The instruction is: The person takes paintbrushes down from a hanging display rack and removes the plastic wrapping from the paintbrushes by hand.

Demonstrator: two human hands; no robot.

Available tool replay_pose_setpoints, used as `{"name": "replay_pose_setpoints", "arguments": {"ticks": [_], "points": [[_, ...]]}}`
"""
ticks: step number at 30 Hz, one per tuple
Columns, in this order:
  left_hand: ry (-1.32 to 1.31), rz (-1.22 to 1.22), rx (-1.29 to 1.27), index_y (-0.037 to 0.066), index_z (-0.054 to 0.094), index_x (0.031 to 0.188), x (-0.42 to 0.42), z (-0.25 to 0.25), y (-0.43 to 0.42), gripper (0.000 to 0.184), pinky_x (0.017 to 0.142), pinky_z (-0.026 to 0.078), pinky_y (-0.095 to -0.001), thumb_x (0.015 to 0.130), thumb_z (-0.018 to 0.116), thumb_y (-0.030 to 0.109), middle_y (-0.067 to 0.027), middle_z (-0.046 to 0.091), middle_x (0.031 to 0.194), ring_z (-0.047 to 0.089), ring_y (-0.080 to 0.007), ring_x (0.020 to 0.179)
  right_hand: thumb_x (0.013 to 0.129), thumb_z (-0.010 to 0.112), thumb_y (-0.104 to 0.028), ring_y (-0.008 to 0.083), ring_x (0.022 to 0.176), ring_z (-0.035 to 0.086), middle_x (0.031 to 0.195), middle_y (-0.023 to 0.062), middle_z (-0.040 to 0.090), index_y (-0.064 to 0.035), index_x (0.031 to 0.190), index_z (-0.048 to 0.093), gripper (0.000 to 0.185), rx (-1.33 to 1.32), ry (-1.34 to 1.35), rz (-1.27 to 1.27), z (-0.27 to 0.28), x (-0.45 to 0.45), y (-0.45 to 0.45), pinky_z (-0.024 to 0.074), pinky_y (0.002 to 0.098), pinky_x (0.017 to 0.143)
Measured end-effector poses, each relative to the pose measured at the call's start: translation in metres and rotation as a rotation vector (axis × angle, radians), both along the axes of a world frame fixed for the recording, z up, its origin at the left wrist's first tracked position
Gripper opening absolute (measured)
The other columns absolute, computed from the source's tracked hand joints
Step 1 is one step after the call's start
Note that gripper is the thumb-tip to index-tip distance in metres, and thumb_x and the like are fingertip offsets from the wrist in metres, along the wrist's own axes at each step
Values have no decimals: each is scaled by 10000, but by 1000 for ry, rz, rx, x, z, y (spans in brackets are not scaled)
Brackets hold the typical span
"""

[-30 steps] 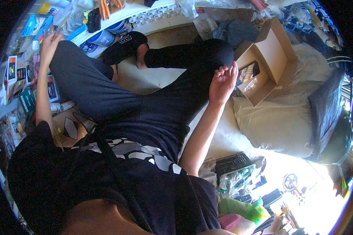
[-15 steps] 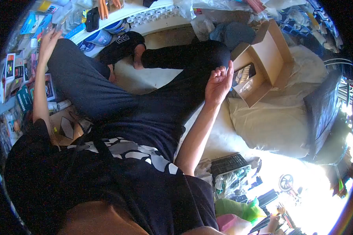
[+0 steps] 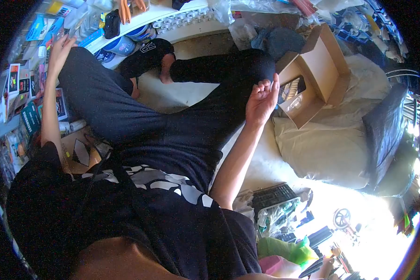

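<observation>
Cardboard box (image 3: 323,59): lid open; when handling, steady a wall.
Right hand (image 3: 260,105): beside the box, palm open, empty.
Left hand (image 3: 59,55): well left of the box; grip unclear.

trousers (image 3: 121,100): black | open box (image 3: 325,65): brown | sack (image 3: 322,151): cream | shirt (image 3: 172,228): black, white-and-grey patches

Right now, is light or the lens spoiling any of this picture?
Head view: glare washes out the area around the small dark spoked wheel; the wide lens seemingly bows the long white shelf edge, with black picture corners; speckled grain shows on the black short-sleeved shirt.
</observation>
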State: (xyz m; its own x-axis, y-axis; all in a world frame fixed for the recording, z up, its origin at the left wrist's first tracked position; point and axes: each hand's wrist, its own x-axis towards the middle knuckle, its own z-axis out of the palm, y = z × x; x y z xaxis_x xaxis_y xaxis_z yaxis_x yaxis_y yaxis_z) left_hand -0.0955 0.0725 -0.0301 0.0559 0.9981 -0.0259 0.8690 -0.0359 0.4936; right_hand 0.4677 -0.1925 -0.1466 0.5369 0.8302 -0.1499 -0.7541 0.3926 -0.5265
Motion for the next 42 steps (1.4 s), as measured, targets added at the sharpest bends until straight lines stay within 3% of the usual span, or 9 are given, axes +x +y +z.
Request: {"name": "replay_pose_setpoints", "arguments": {"ticks": [18,20,21,22,23,24,26,28,42], "points": [[7,-72,77,1,640,1086,5,-2,-3,355,759,454,-303,944,590,323,-46,657,849,599,-127,811,998,530,-215,102,758,475,911,35,521,-18,1417,365,491,99,-28,60,-10,5,-8,438,216,641],[135,-161,188,2,643,972,17,2,-17,286,747,474,-357,932,574,277,-87,646,837,603,-193,807,980,556,-327,73,719,402,882,-3,457,-23,1448,354,594,-270,-223,-102,22,-14,-6,386,195,620],[105,-100,119,8,649,988,23,-10,-17,277,746,489,-366,916,580,266,-98,663,854,617,-197,818,950,585,-404,72,708,388,881,-6,451,-24,1445,362,663,-120,-397,45,13,-6,-13,385,206,619],[23,-66,348,17,664,1042,15,-33,-14,293,760,509,-360,912,590,268,-113,682,878,637,-191,828,911,629,-451,76,675,355,863,-3,440,-22,1444,360,734,-360,-393,-38,4,-3,-11,372,220,595],[-155,12,24,-9,653,1072,59,32,-43,281,777,521,-382,868,637,184,-117,686,910,645,-196,857,943,575,-344,208,886,478,1026,127,522,-5,1411,399,604,-258,-420,6,2,-4,-4,460,308,725],[-229,-3,182,-11,652,1076,53,21,-44,289,757,529,-387,854,650,173,-106,689,894,643,-190,824,975,522,-237,341,1098,602,1189,257,605,12,1378,438,482,-155,-443,52,-1,-5,3,548,396,856],[-309,-171,413,-10,646,1037,33,11,-47,269,734,525,-382,824,653,154,-135,690,849,651,-198,799,974,525,-235,338,1096,602,1188,257,605,12,1376,441,480,-68,-569,224,1,-11,47,547,396,857],[14,-30,502,15,626,931,45,40,-78,241,639,497,-403,748,686,160,-184,658,773,660,-274,714,973,528,-233,336,1094,602,1188,256,605,13,1373,444,477,4,-649,402,19,-46,94,545,396,858],[1024,501,425,21,619,1078,251,-2,-146,222,827,522,-254,888,572,127,-99,651,984,637,-179,914,968,552,-220,318,1082,600,1184,250,605,14,1356,464,462,219,-976,738,153,-209,138,534,396,864]]}}
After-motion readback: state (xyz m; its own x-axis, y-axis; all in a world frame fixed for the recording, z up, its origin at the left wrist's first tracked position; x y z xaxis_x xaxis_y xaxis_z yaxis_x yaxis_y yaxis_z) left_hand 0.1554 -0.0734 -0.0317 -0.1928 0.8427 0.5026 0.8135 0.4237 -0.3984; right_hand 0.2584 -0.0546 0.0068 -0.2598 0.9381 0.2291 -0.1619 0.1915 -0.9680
